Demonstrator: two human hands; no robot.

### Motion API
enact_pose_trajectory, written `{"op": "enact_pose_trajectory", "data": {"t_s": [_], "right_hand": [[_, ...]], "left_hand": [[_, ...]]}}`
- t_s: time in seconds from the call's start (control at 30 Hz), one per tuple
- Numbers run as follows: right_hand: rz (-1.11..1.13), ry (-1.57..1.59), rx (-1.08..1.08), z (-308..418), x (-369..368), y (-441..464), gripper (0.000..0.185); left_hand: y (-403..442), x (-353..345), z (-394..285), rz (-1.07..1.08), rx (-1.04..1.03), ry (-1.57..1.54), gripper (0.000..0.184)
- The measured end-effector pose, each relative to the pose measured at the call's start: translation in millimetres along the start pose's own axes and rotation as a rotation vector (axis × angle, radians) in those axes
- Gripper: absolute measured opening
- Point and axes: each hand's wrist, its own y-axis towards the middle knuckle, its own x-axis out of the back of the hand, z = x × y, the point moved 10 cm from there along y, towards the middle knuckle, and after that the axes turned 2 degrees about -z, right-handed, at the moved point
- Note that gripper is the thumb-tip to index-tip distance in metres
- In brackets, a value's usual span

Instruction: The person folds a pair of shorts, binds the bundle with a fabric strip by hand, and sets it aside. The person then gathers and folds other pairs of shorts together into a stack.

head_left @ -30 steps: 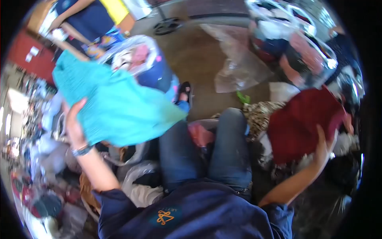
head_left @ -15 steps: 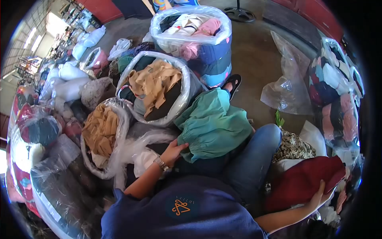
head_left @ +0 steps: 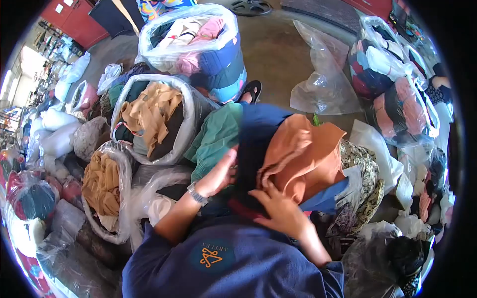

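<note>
On my lap lies a loose pile of clothes: a rust-orange garment (head_left: 303, 159) on top, a dark navy garment (head_left: 253, 149) on its left, and a strip of dark red cloth (head_left: 244, 207) below. My right hand (head_left: 285, 211) rests palm down on the near edge of this pile, fingers spread. Beside the navy garment is my left hand (head_left: 216, 176), wearing a watch, slightly blurred, with its fingers stretched out and apart. A green garment (head_left: 216, 131) drapes over my leg just beyond it, partly covered by the navy one.
Plastic-lined bags hold tan cloth (head_left: 151, 111), brown-yellow cloth (head_left: 102, 184) and mixed clothes (head_left: 186, 39). On the right are a patterned garment (head_left: 365, 166) and full clear bags (head_left: 397, 109). A plastic sheet (head_left: 323, 84) lies on the floor ahead.
My right hand has come from the far right to my lap, where the orange and navy garments now lie. My left hand has let go of the green garment. The view has turned right.
</note>
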Motion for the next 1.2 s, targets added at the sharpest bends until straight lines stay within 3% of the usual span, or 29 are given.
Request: {"op": "enact_pose_trajectory", "data": {"t_s": [0.03,0.07,0.17,0.23,0.37,0.47,0.5,0.53,0.63,0.67,0.73,0.77,0.83,0.87,0.9,0.93,1.0,1.03,1.07,1.13,1.2], "right_hand": [[-0.027,0.091,0.028,-1,-20,3,0.062],[-0.051,0.185,0.055,2,-30,6,0.061],[-0.045,0.213,0.020,-4,-35,7,0.059],[-0.105,0.310,0.017,-2,-18,5,0.065],[-0.111,0.349,0.107,6,-3,1,0.071],[-0.237,0.274,0.021,-9,13,-5,0.055],[-0.219,0.417,-0.107,-28,9,-9,0.043],[-0.200,0.558,-0.237,-45,5,-13,0.031],[-0.636,0.206,-0.217,-53,65,-33,0.010],[-0.775,0.343,-0.437,-63,78,-49,0.013],[-0.853,0.238,-0.375,-72,90,-60,0.020],[-0.850,0.237,-0.381,-75,86,-60,0.020],[-0.921,0.164,-0.136,-50,94,-53,0.025],[-0.810,0.189,-0.218,-43,89,-46,0.025],[-0.739,0.109,-0.154,-37,80,-40,0.026],[-0.640,0.112,-0.085,-30,69,-32,0.030],[-0.412,0.213,0.058,-12,45,-16,0.040],[-0.375,0.176,0.075,-3,42,-13,0.054],[-0.373,0.179,0.074,-3,40,-12,0.054],[-0.390,-0.180,0.178,11,37,-11,0.064],[-0.425,-0.159,0.211,15,42,-15,0.056]], "left_hand": [[24,35,36,-0.102,-0.002,0.247,0.082],[20,25,31,-0.100,0.042,0.479,0.087],[25,37,56,-0.140,0.128,0.474,0.094],[27,51,61,-0.255,0.081,0.523,0.099],[34,47,58,-0.212,0.021,0.645,0.107],[25,25,50,-0.063,0.071,0.676,0.100],[23,31,47,-0.205,-0.046,0.573,0.093],[20,27,46,-0.211,-0.050,0.567,0.093],[18,15,69,-0.083,0.075,-0.001,0.092],[18,12,79,-0.038,0.122,-0.143,0.091],[15,33,100,-0.213,0.270,0.503,0.088],[11,32,94,-0.237,0.294,0.549,0.083],[16,28,91,-0.172,0.266,0.452,0.083],[18,19,84,-0.109,0.233,0.357,0.083],[12,20,82,-0.164,0.255,0.380,0.071],[12,22,82,-0.161,0.256,0.380,0.071],[10,-10,82,0.183,0.211,0.027,0.064],[6,-27,73,0.238,0.169,-0.159,0.060],[0,-37,67,0.236,0.172,-0.160,0.060],[-11,-49,72,0.176,0.334,-0.315,0.059],[-1,-43,93,0.232,0.350,-0.325,0.057]]}}
